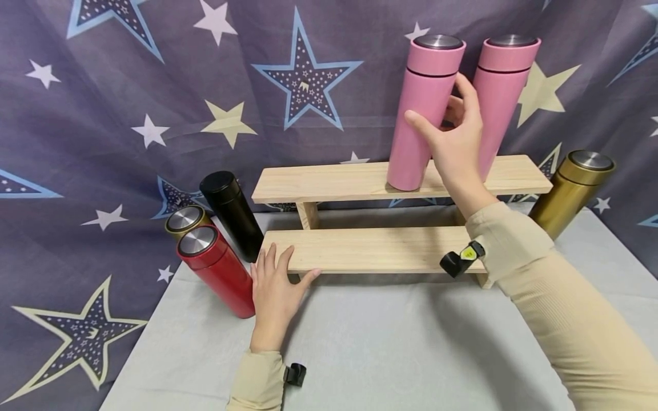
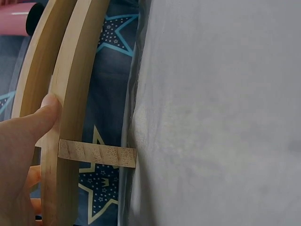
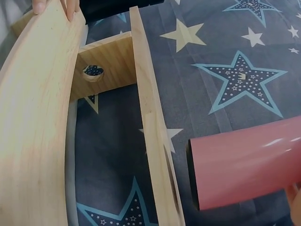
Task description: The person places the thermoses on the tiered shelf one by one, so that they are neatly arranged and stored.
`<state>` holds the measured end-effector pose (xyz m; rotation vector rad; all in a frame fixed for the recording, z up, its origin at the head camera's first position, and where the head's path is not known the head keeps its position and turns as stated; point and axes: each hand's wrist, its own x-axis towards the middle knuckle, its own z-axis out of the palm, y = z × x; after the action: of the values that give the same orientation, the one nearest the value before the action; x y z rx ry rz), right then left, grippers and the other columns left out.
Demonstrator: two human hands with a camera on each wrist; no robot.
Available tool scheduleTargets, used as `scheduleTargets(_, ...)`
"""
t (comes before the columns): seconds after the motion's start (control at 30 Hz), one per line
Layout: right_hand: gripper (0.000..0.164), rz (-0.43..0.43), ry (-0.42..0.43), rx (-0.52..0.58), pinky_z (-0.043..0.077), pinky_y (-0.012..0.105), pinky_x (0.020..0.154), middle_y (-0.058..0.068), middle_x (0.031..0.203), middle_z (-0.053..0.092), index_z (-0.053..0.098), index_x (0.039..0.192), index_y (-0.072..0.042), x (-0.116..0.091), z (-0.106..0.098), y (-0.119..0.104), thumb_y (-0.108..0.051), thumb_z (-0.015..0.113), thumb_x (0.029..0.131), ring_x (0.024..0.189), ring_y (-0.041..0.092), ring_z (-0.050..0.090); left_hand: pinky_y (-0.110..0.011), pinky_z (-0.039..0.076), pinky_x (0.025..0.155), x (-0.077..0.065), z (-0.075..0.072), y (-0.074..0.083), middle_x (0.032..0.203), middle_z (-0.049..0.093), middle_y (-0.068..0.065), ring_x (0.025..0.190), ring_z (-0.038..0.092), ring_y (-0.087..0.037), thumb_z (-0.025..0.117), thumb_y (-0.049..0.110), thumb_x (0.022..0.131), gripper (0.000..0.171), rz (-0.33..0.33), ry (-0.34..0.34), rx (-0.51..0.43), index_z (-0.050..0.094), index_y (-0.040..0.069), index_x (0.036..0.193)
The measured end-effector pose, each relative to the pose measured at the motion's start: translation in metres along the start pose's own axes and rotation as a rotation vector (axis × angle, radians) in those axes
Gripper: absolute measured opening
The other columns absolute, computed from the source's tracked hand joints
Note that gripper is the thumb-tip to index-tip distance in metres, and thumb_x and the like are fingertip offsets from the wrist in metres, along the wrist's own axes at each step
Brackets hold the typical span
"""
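My right hand [image 1: 459, 140] grips a pink thermos bottle [image 1: 425, 94] with a steel-topped lid, thumb in front and fingers behind. The bottle is upright over the upper tier [image 1: 329, 181] of a two-step wooden stand; the right wrist view shows its dark base [image 3: 193, 176] apart from the board. A second pink thermos [image 1: 504, 94] rises just right of this hand, its lower part partly hidden. With fingers spread, my left hand [image 1: 275, 291] rests on the left end of the lower tier [image 1: 370, 249]. Its thumb [image 2: 47, 113] touches the board's front edge.
Left of the stand are a red thermos [image 1: 221, 274], a black one [image 1: 233, 217] and a gold one [image 1: 186, 220] partly hidden behind the red. Another gold thermos [image 1: 573, 191] stands at the right. Grey cloth [image 1: 370, 342] covers the table; a starry curtain [image 1: 180, 85] hangs behind.
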<state>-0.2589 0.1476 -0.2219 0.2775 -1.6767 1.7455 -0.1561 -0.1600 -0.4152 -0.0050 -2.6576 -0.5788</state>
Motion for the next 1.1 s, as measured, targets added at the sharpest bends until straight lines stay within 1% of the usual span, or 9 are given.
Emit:
scheduleTargets(0.23,0.084,0.009,-0.019,-0.005,0.046,0.026,0.083,0.002,0.115,0.062,0.045,0.146,-0.016,0.004,0.006,0.005,-0.013,0.086,0.074,0.098,0.014,0.059,-0.058,0.013,0.117,0.0,-0.001,0.001,0.152,0.038,-0.022,0.145,0.023,-0.039,0.075,0.061,0.077,0.08,-0.005,-0.01,0.0,0.057,0.013,0.139)
scheduleTargets(0.43,0.084,0.006,-0.037,-0.032,0.046,0.026,0.084,0.003,0.118,0.061,0.043,0.148,-0.016,0.006,0.01,0.007,-0.015,0.086,0.075,0.101,0.014,0.058,-0.058,0.013,0.117,0.0,-0.002,0.002,0.152,0.038,-0.023,0.145,0.023,-0.04,0.075,0.061,0.077,0.08,-0.004,-0.014,-0.001,0.057,0.012,0.139)
scheduleTargets(0.7,0.084,0.0,-0.061,-0.062,0.047,0.026,0.086,0.008,0.123,0.061,0.041,0.149,-0.016,0.007,0.017,0.016,-0.014,0.085,0.077,0.105,0.017,0.059,-0.059,0.014,0.117,0.001,-0.001,0.003,0.151,0.039,-0.023,0.145,0.023,-0.04,0.074,0.061,0.078,0.08,0.001,-0.01,0.0,0.057,0.013,0.138)
scheduleTargets(0.9,0.085,-0.024,-0.084,-0.108,0.047,0.026,0.084,0.009,0.125,0.062,0.041,0.15,-0.016,0.006,0.023,0.021,-0.016,0.086,0.078,0.104,0.016,0.059,-0.059,0.014,0.117,0.0,-0.001,0.001,0.151,0.039,-0.023,0.145,0.023,-0.04,0.075,0.061,0.077,0.08,0.0,-0.005,0.006,0.057,0.012,0.138)
scheduleTargets(1.1,0.086,-0.039,-0.08,-0.125,0.047,0.026,0.083,0.01,0.124,0.062,0.041,0.15,-0.016,0.006,0.028,0.023,-0.018,0.086,0.077,0.104,0.016,0.059,-0.059,0.013,0.117,0.0,-0.001,0.0,0.151,0.039,-0.023,0.145,0.023,-0.039,0.075,0.061,0.078,0.08,-0.001,-0.005,0.004,0.057,0.012,0.138)
